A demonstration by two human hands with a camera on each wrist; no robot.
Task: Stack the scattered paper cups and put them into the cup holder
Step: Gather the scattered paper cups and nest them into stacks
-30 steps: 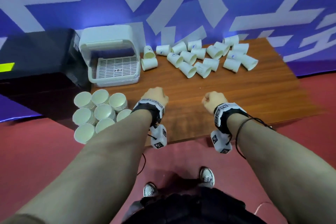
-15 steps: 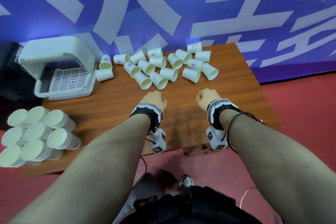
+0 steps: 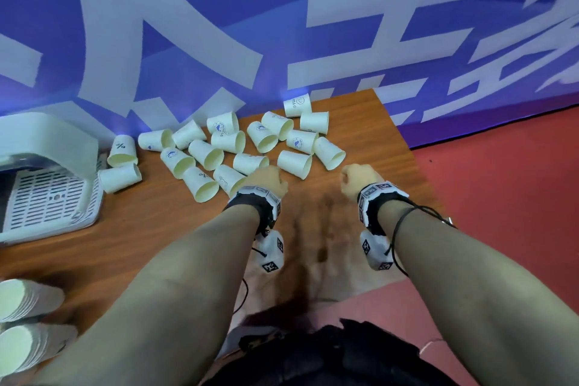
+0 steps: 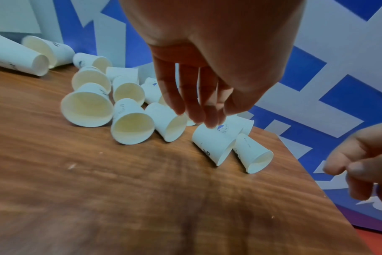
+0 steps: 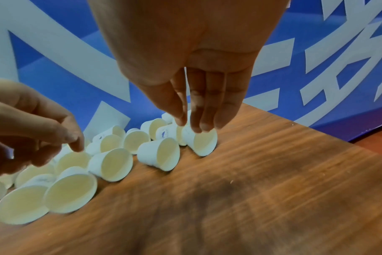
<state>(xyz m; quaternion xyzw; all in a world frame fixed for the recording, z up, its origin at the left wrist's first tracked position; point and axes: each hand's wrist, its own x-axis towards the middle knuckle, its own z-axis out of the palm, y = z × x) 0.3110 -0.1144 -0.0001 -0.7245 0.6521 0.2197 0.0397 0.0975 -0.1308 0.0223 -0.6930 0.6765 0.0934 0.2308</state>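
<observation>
Many paper cups (image 3: pixel 232 147) lie on sides, scattered across far part of wooden table (image 3: pixel 175 229), none nested yet; white cup holder (image 3: pixel 50 197) stands at table's left end, well apart from pile

Left hand (image 3: pixel 266 180) hovers over near edge of pile, fingers (image 4: pixel 194 103) loosely apart, pointing down, holding nothing

Right hand (image 3: pixel 358 180) likewise relaxed and empty, fingertips (image 5: pixel 204 126) just above rightmost cup (image 5: pixel 202 142)

Judgement: both poised for first pick-up; tipped cups roll easily, rims crush under hard pinch

Stacked cups (image 3: pixel 25 323) lie at near left
</observation>
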